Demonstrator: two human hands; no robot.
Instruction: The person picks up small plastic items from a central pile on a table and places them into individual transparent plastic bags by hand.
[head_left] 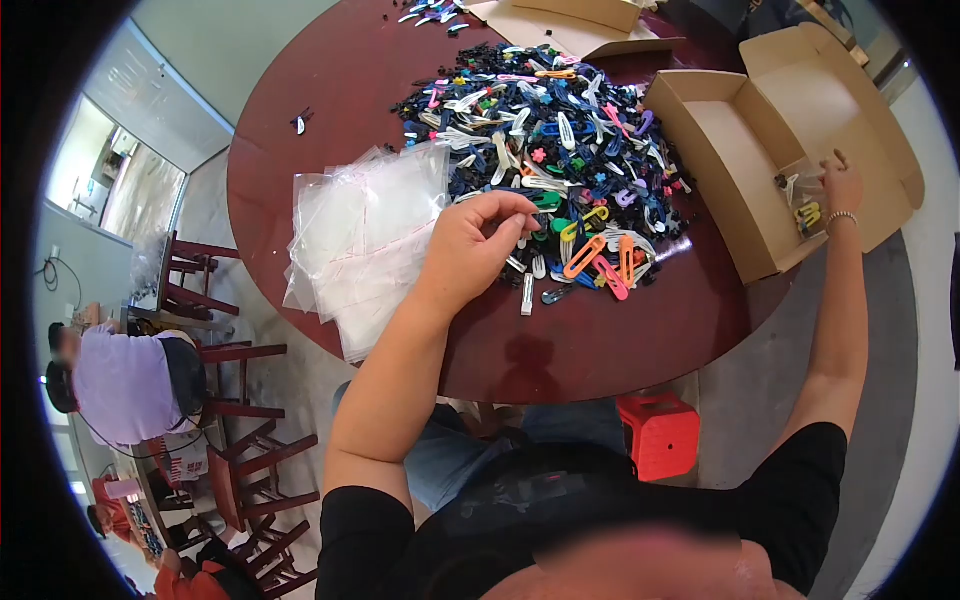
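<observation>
A large heap of hair clips (566, 130), many colours mixed with black pieces, lies on the round table. My left hand (478, 243) hovers over the heap's near-left edge, thumb and forefinger pinched together; anything between them is too small to make out. Orange, pink and green snap clips (584, 257) lie just right of it. On the far right, my right hand (842, 185) grips the top of a clear plastic bag (806, 195) with yellow and dark pieces inside. That bag hangs at the inside of an open cardboard box (712, 150).
A stack of clear plastic bags (365, 235) lies left of the heap. Another piece of cardboard (570, 25) sits at the table's far side. A red stool (660, 437) stands below the near edge. Wooden chairs and other people are at the left.
</observation>
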